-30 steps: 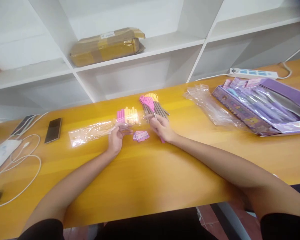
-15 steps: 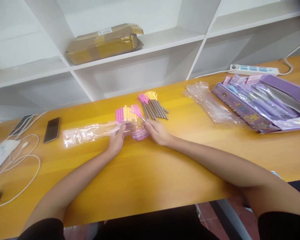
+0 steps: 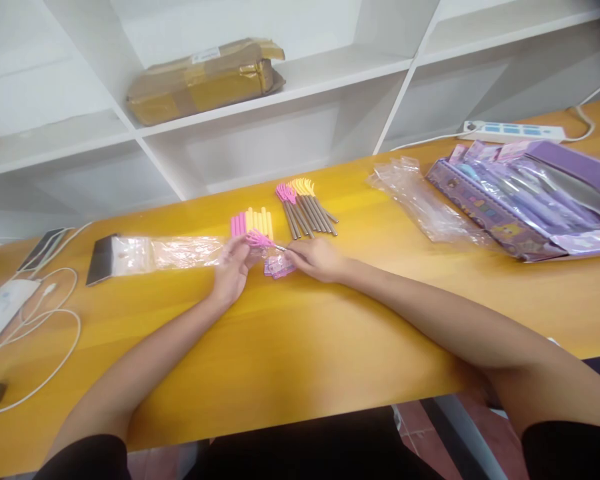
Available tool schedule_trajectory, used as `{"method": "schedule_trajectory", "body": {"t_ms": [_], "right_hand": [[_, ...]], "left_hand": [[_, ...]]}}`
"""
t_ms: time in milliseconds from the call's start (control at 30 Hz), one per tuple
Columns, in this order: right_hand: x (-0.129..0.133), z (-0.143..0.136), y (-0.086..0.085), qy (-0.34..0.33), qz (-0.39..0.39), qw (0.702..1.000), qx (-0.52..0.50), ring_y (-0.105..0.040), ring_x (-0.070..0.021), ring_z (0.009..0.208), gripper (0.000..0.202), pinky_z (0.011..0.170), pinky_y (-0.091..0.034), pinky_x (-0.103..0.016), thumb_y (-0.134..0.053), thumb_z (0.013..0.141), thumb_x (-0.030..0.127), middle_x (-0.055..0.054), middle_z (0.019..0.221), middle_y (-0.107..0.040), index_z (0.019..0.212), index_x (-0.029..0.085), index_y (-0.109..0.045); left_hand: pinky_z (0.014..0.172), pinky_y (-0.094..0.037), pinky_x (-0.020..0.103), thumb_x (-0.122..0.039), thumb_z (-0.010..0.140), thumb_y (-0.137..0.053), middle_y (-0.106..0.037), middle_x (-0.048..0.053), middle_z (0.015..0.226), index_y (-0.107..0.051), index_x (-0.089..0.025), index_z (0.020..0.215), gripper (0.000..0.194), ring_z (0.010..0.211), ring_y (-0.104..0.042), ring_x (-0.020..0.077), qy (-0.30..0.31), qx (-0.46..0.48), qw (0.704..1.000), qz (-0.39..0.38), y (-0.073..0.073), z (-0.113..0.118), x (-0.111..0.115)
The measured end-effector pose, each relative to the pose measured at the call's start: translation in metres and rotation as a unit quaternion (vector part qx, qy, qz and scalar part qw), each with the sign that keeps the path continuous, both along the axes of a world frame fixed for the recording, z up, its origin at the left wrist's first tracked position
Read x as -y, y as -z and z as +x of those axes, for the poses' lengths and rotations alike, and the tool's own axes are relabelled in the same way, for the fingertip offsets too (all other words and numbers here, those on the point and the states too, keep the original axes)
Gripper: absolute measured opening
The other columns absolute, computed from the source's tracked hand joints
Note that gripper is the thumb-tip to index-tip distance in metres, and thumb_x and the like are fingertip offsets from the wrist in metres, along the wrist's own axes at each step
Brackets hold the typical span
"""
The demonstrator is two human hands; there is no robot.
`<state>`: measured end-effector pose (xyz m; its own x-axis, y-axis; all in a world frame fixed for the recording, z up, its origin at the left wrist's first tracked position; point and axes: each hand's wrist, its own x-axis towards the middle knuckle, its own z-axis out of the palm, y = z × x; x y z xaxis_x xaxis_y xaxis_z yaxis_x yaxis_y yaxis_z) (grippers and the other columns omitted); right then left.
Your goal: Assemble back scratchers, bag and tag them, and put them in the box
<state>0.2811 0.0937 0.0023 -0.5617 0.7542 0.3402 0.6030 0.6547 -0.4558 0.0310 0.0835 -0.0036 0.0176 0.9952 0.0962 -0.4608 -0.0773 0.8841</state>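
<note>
My left hand point(image 3: 231, 272) pinches one end of a long clear plastic bag point(image 3: 187, 254), which stretches out to the left. My right hand point(image 3: 317, 259) grips the metal rod of what looks like a small back scratcher point(image 3: 258, 239). Its pink claw-shaped head points left, at the bag's end beside my left fingers; whether it is inside the plastic I cannot tell. Just behind lie pink and yellow tubes point(image 3: 251, 223) in a row. Several more back scratchers point(image 3: 310, 212), with pink and yellow heads on metal rods, lie beyond my right hand. Small purple-pink printed pieces point(image 3: 279, 265) rest between my hands.
On the right, a purple printed box point(image 3: 500, 223) holds wrapped items, with clear bags point(image 3: 415, 200) beside it. A power strip point(image 3: 514, 131) sits behind. At left are a phone point(image 3: 100, 261), partly under the bag, and white cables point(image 3: 77, 327). A taped parcel point(image 3: 205, 83) occupies the shelf.
The pink head has swung down and left toward my left fingers, its rod now lying flatter. The bag's far end has moved up and left over the phone.
</note>
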Motion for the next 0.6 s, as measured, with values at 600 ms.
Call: {"method": "schedule_trajectory", "body": {"t_ms": [600], "right_hand": [[-0.010,0.010,0.006,0.020,0.083,0.994,0.075,-0.050,-0.0163,0.062,0.048,0.064,-0.019,-0.034,-0.042,0.112,0.045,-0.006,0.073,-0.069,0.080,0.020,-0.066]], "left_hand": [[0.084,-0.067,0.027,-0.037,0.096,-0.084,-0.087,0.008,0.104,-0.078,-0.018,0.098,0.020,0.098,-0.084,0.0193,-0.065,0.018,0.996,-0.063,0.001,-0.011,-0.016]]}}
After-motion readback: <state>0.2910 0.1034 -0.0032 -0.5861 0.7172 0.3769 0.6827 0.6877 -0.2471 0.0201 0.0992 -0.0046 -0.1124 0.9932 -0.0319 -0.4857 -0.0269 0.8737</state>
